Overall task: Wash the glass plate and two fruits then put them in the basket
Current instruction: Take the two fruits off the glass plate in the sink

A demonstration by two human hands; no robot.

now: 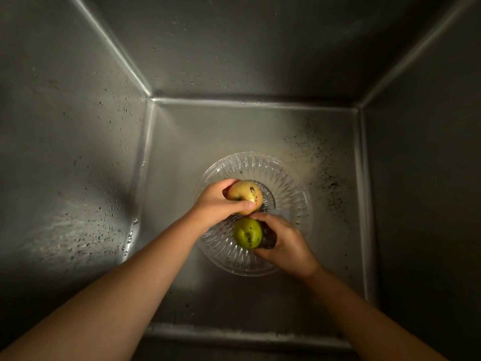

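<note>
From the head view, a deep steel sink point(250, 126) fills the frame, its walls and floor speckled with water drops. On the sink floor, a little right of centre, lies a ribbed glass plate point(286, 183). Both bare forearms reach in from the bottom of the frame, from about 7 and 5 o'clock, and meet over the plate. The left hand point(216, 201) is wrapped around a yellow-red fruit point(246, 194) with dark blemishes, thumb across its near side, holding it over the plate's centre. The right hand point(283, 243) cups a green fruit point(247, 233), also spotted dark, over the plate at 6 o'clock of the first fruit. The two fruits sit just beside each other; whether they touch, or rest on the plate, cannot be told.
</note>
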